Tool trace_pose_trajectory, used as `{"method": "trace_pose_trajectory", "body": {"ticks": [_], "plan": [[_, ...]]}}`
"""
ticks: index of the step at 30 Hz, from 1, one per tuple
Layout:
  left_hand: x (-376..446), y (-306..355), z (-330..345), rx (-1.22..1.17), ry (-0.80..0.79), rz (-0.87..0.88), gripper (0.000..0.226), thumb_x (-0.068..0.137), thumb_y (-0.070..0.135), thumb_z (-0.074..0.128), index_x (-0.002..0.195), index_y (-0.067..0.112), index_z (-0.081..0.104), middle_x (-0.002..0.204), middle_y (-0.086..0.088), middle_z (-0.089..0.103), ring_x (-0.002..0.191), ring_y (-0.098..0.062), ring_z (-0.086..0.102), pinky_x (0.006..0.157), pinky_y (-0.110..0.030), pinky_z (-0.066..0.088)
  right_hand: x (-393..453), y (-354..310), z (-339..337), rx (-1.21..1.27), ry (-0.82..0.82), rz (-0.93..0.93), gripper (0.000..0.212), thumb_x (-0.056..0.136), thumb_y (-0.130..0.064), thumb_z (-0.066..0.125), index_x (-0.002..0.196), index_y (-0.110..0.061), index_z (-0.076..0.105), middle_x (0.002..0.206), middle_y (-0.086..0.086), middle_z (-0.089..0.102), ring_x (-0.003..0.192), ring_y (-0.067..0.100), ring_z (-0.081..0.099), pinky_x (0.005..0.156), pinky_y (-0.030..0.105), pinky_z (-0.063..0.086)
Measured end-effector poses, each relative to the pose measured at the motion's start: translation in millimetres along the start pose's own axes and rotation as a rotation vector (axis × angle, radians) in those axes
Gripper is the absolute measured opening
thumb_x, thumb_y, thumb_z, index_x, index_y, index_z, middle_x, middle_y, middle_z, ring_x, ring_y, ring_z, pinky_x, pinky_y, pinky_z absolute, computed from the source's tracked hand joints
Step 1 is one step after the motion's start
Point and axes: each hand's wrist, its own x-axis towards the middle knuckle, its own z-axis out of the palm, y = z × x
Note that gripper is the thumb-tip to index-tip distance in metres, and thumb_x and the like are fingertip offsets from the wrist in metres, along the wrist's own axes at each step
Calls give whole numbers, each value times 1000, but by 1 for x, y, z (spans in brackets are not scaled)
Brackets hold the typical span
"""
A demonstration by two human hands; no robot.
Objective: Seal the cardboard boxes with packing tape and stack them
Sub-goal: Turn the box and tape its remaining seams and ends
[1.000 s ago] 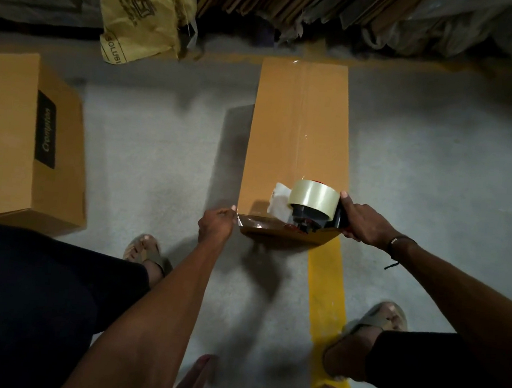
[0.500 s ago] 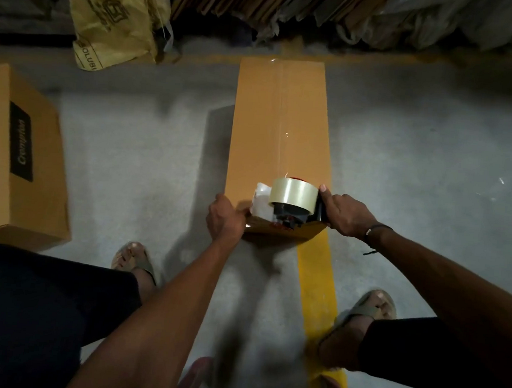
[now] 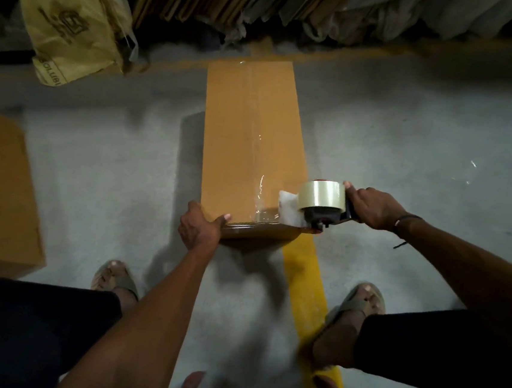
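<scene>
Brown cardboard forms the long box (image 3: pixel 250 143), which lies on the grey floor (image 3: pixel 410 140) at the centre of the view, its length running from 12 o'clock toward 6 o'clock. A glossy strip of clear tape (image 3: pixel 256 125) runs along its top seam. At the near end, the left hand (image 3: pixel 198 230) grips the corner at 7 o'clock, thumb on the top face. The right hand (image 3: pixel 370 208) is wrapped around the handle of the tape dispenser (image 3: pixel 317 207), which sits at the near right corner, at 5 o'clock. The step in hand appears to be sealing the near edge. The next move probably calls for cutting the tape and pressing it flat. A second box (image 3: pixel 1 194) stands well apart at 9 o'clock; a yellow floor line (image 3: pixel 306 280) passes beneath.
</scene>
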Motion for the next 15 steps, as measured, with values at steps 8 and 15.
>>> {"method": "trace_pose_trajectory", "body": {"ticks": [8, 15], "plan": [[-1, 1, 1, 21, 12, 5, 70, 71, 46, 94, 118, 7, 59, 119, -20, 67, 113, -42, 63, 93, -48, 53, 0, 25, 8, 25, 1, 10, 87, 104, -61, 3, 57, -16, 61, 58, -3, 64, 64, 16, 63, 74, 34, 44], [-3, 2, -1, 24, 18, 20, 67, 71, 44, 94, 115, 6, 60, 119, -21, 68, 113, -41, 62, 91, -47, 51, 1, 34, 14, 130, -22, 15, 88, 102, -64, 0, 62, -17, 63, 62, -2, 67, 66, 17, 65, 70, 31, 43]]}}
